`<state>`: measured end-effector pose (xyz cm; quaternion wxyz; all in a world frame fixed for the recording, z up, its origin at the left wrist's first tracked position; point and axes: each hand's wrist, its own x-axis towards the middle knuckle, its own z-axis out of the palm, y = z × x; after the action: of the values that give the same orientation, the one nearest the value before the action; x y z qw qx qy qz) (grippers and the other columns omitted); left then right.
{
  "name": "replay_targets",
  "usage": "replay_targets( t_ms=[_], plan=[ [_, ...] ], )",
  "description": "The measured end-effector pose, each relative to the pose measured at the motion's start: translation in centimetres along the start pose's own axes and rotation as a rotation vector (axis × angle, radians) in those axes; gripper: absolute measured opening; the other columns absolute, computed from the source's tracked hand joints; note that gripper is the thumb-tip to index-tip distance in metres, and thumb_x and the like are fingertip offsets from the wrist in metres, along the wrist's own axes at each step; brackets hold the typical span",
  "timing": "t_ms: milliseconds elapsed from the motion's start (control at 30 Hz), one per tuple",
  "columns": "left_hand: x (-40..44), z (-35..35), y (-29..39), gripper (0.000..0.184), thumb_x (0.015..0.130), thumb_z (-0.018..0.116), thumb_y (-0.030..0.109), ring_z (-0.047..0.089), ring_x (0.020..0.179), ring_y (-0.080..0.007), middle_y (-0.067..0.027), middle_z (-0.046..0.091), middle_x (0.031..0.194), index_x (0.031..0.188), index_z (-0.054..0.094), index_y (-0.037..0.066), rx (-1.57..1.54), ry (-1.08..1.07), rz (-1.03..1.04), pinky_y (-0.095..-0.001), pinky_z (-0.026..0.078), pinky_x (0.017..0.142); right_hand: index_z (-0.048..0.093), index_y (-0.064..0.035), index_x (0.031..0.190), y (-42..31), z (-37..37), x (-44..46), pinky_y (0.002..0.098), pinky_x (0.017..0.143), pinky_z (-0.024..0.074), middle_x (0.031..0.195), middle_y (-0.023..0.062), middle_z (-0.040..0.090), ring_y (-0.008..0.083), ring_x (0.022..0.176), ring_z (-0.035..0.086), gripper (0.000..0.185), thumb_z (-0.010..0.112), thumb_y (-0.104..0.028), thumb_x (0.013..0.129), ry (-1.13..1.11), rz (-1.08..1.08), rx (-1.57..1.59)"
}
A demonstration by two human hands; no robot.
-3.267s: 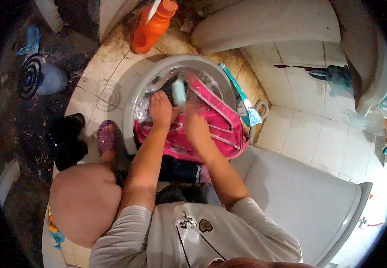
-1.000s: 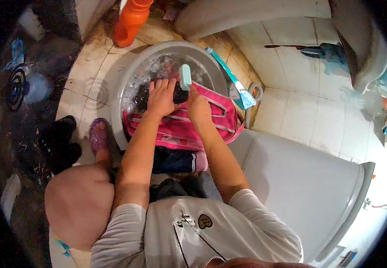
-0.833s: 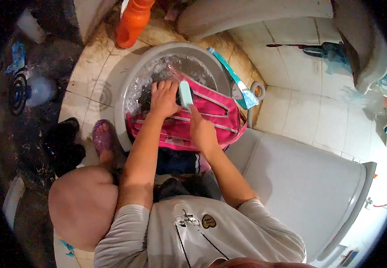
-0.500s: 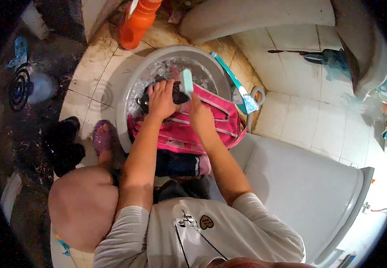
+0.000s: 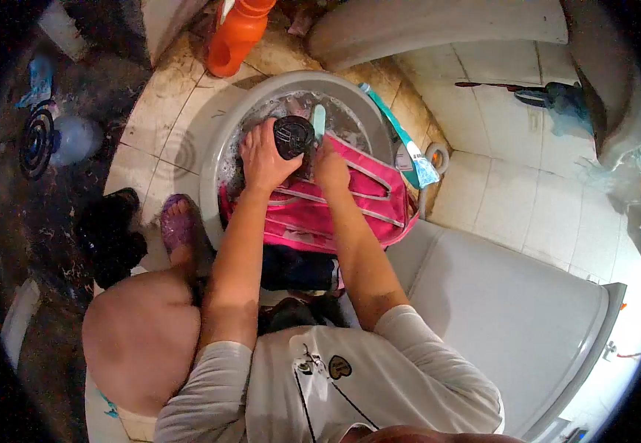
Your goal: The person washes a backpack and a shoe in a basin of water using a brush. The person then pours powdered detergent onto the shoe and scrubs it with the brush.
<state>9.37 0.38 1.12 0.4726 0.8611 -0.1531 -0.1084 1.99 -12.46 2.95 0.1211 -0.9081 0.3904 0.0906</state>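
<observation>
My left hand (image 5: 263,164) grips a wet black shoe (image 5: 293,137), with its rounded, patterned sole turned up toward me. Close by on the right, my right hand (image 5: 332,171) is closed round a mint-green brush (image 5: 319,120); its bristles are hidden. Both hands are over a grey basin (image 5: 215,151) of soapy water (image 5: 344,118). A pink bag (image 5: 365,177) with pale trim lies across the basin's near right side, just under my right forearm.
An orange bottle (image 5: 237,37) stands behind the basin. A teal and white packet (image 5: 409,162) leans at its right rim. To the right is a large grey-white appliance or bin (image 5: 512,295). Black shoes (image 5: 110,236) lie on the floor at left, near a foot in a purple sandal (image 5: 178,225).
My left hand has turned the black shoe so its sole faces up. My right hand and the brush have shifted slightly down beside it. The whole view has moved a little.
</observation>
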Motion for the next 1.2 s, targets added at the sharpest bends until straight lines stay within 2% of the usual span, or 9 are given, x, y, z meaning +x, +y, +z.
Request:
replay_targets(
  t_ms=[200,333,433,467,633,700,767,933,1200],
  plan=[
    [0.0,0.4,-0.7,0.083,0.055,0.077,0.036,0.044,0.107,-0.0367,-0.0186,0.048,0.111,0.121,0.038,0.006,-0.034,0.03,-0.006,-0.0481,0.033,0.093,0.026,-0.0106,0.136,0.9,2.5,2.3,0.0455,0.07,0.0509,0.098,0.0215,0.061,0.034,0.083,0.063,0.053,0.04,-0.021,0.087,-0.434,-0.159,-0.512],
    [0.1,0.3,-0.4,0.084,0.055,0.077,0.038,0.045,0.105,-0.0373,-0.0189,0.049,0.11,0.122,0.038,0.006,-0.009,-0.009,-0.02,-0.0483,0.033,0.091,0.041,-0.0083,0.126,1.6,4.9,4.8,0.0446,0.076,0.049,0.101,0.017,0.062,0.033,0.091,0.061,0.042,0.042,-0.023,0.087,-0.132,0.038,-0.291],
    [0.1,0.5,-0.6,0.086,0.055,0.077,0.04,0.044,0.107,-0.0368,-0.0184,0.048,0.112,0.123,0.036,0.007,-0.029,0.036,-0.012,-0.0484,0.033,0.091,0.043,-0.0029,0.124,11.1,16.6,9.4,0.0412,0.092,0.0411,0.125,0.0176,0.046,0.0303,0.119,0.041,0.057,0.061,-0.02,0.073,-0.303,-0.586,-1.174],
    [0.1,0.8,-0.8,0.087,0.055,0.077,0.041,0.044,0.108,-0.0367,-0.0183,0.048,0.112,0.124,0.036,0.007,-0.027,0.035,-0.002,-0.0491,0.033,0.09,0.04,-0.0116,0.129,8.4,13.7,7.4,0.043,0.081,0.0468,0.103,0.0182,0.061,0.0353,0.101,0.056,0.048,0.049,-0.019,0.082,-0.255,-0.21,-0.408],
    [0.3,1.1,-0.7,0.084,0.055,0.076,0.038,0.046,0.105,-0.0351,-0.0166,0.049,0.109,0.122,0.038,0.007,0.012,0.049,-0.002,-0.0487,0.035,0.089,0.047,-0.0047,0.123,6.2,4.6,5.8,0.0372,0.085,0.0435,0.106,0.0206,0.057,0.0338,0.101,0.055,0.049,0.058,-0.008,0.075,-0.077,-0.167,-0.167],
    [0.4,1.0,-0.6,0.08,0.054,0.075,0.036,0.046,0.104,-0.0337,-0.0152,0.05,0.108,0.12,0.039,0.008,0.007,0.055,-0.03,-0.0477,0.036,0.088,0.041,-0.0104,0.13,5.3,2.3,4.1,0.0388,0.082,0.0468,0.108,0.022,0.058,0.0331,0.098,0.058,0.05,0.053,-0.01,0.081,-0.233,0.092,0.537],
    [0.6,1.0,-0.5,0.078,0.054,0.075,0.035,0.047,0.103,-0.0335,-0.0148,0.05,0.107,0.119,0.041,0.008,0.017,0.027,-0.05,-0.0483,0.037,0.086,0.046,-0.0138,0.128,3.0,-1.3,-0.2,0.0364,0.078,0.0481,0.106,0.0226,0.059,0.034,0.092,0.059,0.047,0.052,-0.008,0.082,0.104,-0.368,0.425],
    [0.1,1.0,-0.1,0.077,0.054,0.076,0.036,0.046,0.105,-0.0328,-0.0144,0.049,0.106,0.117,0.043,0.006,0.033,0.027,0.019,-0.0471,0.035,0.088,0.047,-0.0241,0.126,-3.2,-6.9,-7.1,0.0431,0.059,0.0506,0.088,0.0195,0.062,0.0327,0.068,0.063,0.042,0.048,-0.015,0.085,-0.021,-0.277,-0.231],
    [-0.6,1.1,0.0,0.088,0.055,0.078,0.034,0.041,0.112,-0.0346,-0.0166,0.046,0.116,0.127,0.036,0.005,0.078,-0.116,-0.006,-0.0502,0.03,0.094,0.05,-0.0209,0.121,-3.9,-5.6,-1.8,0.0431,0.049,0.0498,0.068,0.0142,0.061,0.0305,0.057,0.062,0.039,0.047,-0.015,0.082,0.04,-0.387,-0.373]
  ],
)
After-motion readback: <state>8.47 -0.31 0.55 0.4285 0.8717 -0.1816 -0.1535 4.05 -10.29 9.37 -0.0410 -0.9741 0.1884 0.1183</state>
